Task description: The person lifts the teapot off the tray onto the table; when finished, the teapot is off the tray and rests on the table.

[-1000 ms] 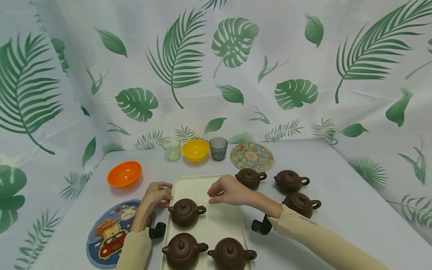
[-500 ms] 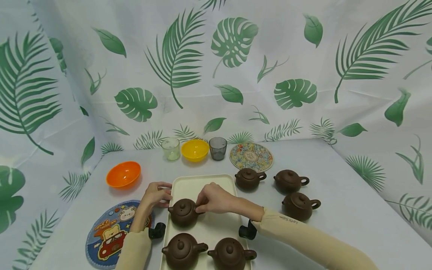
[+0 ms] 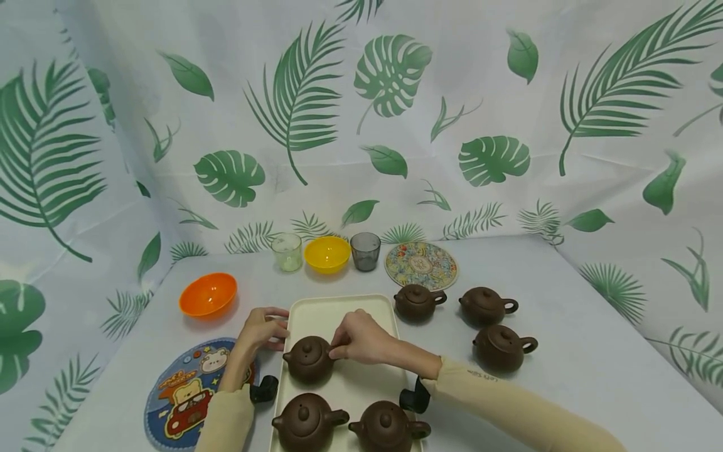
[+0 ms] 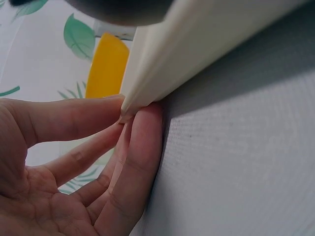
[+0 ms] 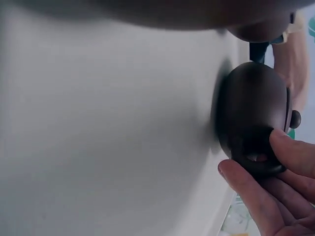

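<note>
Two hands work: right hand (image 3: pixel 358 338) pinches the smooth round clay teapot's (image 3: pixel 307 359) handle; left hand (image 3: pixel 262 328) pinches the cream tray's (image 3: pixel 333 309) thin rim

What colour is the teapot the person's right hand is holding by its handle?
Dark brown. The teapot on the cream tray shows best in the head view.

- Teapot (image 3: pixel 308 358): small, round, dark brown clay, lid on with a knob on top; upright on the cream tray, rear of three, spout to the left, loop handle to the right, pinched.
- Tray (image 3: pixel 316 312): cream, rectangular, raised rim; flat on the counter, its left edge held.
</note>
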### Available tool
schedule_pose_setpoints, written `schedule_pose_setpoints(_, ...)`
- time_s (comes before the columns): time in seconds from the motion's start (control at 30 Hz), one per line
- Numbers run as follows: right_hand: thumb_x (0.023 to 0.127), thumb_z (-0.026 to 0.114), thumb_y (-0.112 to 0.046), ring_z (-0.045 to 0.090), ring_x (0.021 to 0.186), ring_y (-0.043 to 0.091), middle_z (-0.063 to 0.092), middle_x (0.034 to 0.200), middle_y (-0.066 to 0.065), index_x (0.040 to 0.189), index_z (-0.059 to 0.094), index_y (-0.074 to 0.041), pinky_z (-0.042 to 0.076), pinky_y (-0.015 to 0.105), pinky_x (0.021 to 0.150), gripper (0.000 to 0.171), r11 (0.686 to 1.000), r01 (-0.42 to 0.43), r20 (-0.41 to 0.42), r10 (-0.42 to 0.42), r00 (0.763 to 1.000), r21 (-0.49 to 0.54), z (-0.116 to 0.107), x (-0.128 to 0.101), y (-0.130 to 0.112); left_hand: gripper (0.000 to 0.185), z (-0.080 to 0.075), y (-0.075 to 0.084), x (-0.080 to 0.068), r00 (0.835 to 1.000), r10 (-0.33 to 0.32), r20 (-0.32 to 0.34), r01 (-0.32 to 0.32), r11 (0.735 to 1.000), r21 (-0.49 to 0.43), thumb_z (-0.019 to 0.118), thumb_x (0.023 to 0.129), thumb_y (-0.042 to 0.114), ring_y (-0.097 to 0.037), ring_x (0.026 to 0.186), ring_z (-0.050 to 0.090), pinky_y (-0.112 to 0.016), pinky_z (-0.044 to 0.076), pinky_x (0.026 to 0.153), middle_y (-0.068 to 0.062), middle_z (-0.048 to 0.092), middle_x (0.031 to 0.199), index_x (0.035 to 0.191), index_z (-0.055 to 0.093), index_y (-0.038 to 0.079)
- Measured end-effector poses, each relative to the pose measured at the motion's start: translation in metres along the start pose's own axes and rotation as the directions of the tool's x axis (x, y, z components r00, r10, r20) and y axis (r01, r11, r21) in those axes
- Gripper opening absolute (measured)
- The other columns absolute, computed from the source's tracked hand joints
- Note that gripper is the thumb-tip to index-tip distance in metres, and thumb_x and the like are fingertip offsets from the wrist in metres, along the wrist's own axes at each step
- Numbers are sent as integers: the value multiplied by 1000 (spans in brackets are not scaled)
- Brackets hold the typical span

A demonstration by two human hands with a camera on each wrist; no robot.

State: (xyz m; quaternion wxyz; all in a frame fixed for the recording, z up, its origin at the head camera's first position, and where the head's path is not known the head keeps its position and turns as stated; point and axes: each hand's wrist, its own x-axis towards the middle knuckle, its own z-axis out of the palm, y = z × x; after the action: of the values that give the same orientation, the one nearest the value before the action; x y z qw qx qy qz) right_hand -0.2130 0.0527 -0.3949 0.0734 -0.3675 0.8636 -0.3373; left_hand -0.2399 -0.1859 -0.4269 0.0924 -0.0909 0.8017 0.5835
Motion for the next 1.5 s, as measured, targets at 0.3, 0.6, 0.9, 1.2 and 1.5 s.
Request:
schedule_pose_setpoints(0.3, 82, 73, -7, 62, 61, -2, 73, 73, 2, 85, 78, -3, 52, 16, 55, 7, 997, 37, -17, -36, 999, 61, -22, -17, 11, 46, 1, -1, 1, 1000, -8, -9, 8, 1000, -4, 65, 73, -9, -16, 61, 64, -31, 57, 52, -17, 64, 89, 119, 59, -8)
schedule_pose_setpoints(0.6, 83, 72, -6, 67, 66, 7, 73, 75, 3, 88, 77, -2, 55, 22, 57, 8, 992, -8, -62, 16, 998, 126, -71, -55, 42, 45, 1, -1, 1, 999, -38, -7, 38, 999, 14, 66, 75, -8, -17, 61, 64, -31, 58, 54, -17, 64, 89, 119, 59, -7)
schedule_pose_setpoints(0.9, 82, 73, -8, 68, 68, 9, 74, 76, 2, 88, 77, -2, 55, 24, 57, 9, 995, -70, -30, 72, 997, 78, -105, -101, 79, 45, 1, -1, 2, 999, -49, -11, 49, 998, 25, 66, 76, -7, -17, 63, 65, -31, 58, 55, -17, 64, 91, 120, 59, -6)
schedule_pose_setpoints(1.2, 81, 75, -8, 68, 70, 7, 74, 79, 5, 88, 77, 2, 56, 23, 59, 13, 996, -74, -30, 75, 997, 55, -116, -121, 99, 45, 0, -1, 0, 999, -33, -15, 33, 999, 26, 65, 75, -7, -16, 61, 64, -30, 57, 53, -17, 65, 90, 119, 59, -6)
schedule_pose_setpoints(1.5, 79, 76, -7, 64, 67, 3, 73, 77, 1, 84, 78, -3, 54, 21, 56, 7, 997, -83, 13, 82, 997, 6, -117, -117, 101, 45, 2, -2, -1, 1000, 5, -3, -5, 1000, -12, 64, 76, -9, -16, 63, 65, -30, 57, 53, -17, 66, 90, 120, 59, -7)
